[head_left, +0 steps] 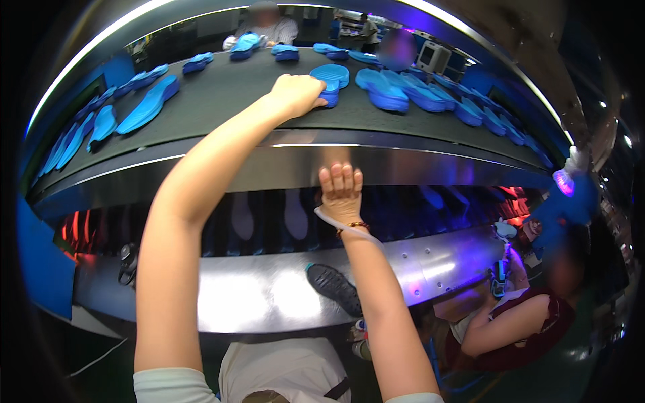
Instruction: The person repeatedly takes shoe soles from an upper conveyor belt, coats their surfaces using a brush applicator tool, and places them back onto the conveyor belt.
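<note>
Belt (228, 97) lies bare between gripped sole (330, 72) and near edge (403, 132).

Over 10 blue shoe soles (151, 104) across the upper frame; 1 black sole (334, 289) — lower center; 2 bare hands (295, 95) — upper center and center; 1 beaded bracelet (354, 226).

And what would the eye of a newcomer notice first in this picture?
Probably the bright blue soles spread along the dark belt across the upper part; near its middle, the left hand holds a blue sole. Below, the right hand has its fingers extended in front of the belt's metal side. Lower down, a black sole-shaped piece lies on the shiny metal shelf.
</note>
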